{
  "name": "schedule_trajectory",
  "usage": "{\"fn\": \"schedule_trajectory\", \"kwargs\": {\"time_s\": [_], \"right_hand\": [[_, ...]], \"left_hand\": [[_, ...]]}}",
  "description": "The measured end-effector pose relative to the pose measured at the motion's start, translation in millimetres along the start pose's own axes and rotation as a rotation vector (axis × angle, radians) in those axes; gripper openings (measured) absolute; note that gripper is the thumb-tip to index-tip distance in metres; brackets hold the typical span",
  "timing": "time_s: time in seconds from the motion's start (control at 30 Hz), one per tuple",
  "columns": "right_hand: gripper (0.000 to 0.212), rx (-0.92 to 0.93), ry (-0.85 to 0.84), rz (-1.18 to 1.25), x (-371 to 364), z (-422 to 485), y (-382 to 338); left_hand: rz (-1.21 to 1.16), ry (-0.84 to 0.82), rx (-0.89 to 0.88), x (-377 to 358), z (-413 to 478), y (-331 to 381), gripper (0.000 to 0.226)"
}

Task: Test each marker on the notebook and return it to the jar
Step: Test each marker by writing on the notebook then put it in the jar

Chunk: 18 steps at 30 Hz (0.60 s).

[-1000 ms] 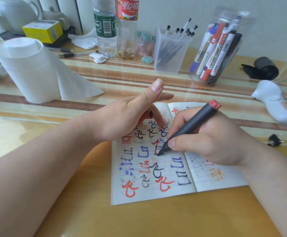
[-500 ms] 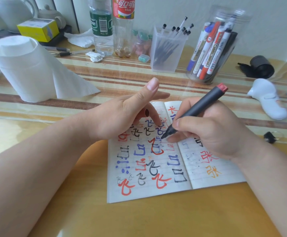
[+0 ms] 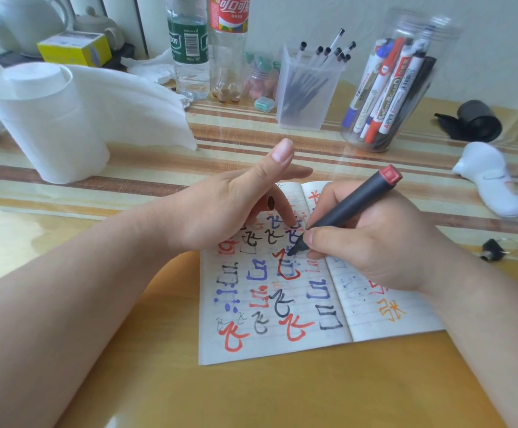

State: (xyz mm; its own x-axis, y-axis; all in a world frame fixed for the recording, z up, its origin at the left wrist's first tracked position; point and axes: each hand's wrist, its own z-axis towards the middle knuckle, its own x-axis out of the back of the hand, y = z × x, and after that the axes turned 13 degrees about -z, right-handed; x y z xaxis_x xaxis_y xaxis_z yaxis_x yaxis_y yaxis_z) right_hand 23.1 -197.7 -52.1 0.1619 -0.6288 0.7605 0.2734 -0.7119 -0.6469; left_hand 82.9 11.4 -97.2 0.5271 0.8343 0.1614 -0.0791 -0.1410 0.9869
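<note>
An open lined notebook point(image 3: 282, 347) covered in red, blue and black marks lies on the table. My right hand point(image 3: 375, 245) grips a black marker with a red end point(image 3: 347, 208), its tip touching the left page near a red stroke. My left hand point(image 3: 220, 208) rests on the top of the left page, thumb raised, one fingertip pressing the paper. A red marker cap point(image 3: 267, 202) is tucked under its fingers. The clear plastic jar point(image 3: 390, 88) with several markers stands behind, to the right.
A paper towel roll point(image 3: 50, 118) stands at the left. Two bottles point(image 3: 189, 47), a frosted pen holder point(image 3: 307, 88), a small black roll point(image 3: 476, 120), a white device point(image 3: 489, 177) and a small black key-like item point(image 3: 492, 248) lie around the notebook.
The marker tip has moved a little up the left page, toward my left fingertip. My left hand stays on the notebook.
</note>
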Motion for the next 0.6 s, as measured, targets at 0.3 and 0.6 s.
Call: {"fn": "schedule_trajectory", "kwargs": {"time_s": [0.3, 0.6], "right_hand": [[0.016, 0.034, -0.050, 0.040, -1.9, 0.3, -1.9], [0.014, 0.032, -0.012, 0.028, -0.6, 3.2, 5.1]], "left_hand": [[0.004, -0.006, 0.011, 1.1, -0.2, 1.1, 0.077], [0.040, -0.008, 0.032, -0.3, -3.8, 6.9, 0.077]]}}
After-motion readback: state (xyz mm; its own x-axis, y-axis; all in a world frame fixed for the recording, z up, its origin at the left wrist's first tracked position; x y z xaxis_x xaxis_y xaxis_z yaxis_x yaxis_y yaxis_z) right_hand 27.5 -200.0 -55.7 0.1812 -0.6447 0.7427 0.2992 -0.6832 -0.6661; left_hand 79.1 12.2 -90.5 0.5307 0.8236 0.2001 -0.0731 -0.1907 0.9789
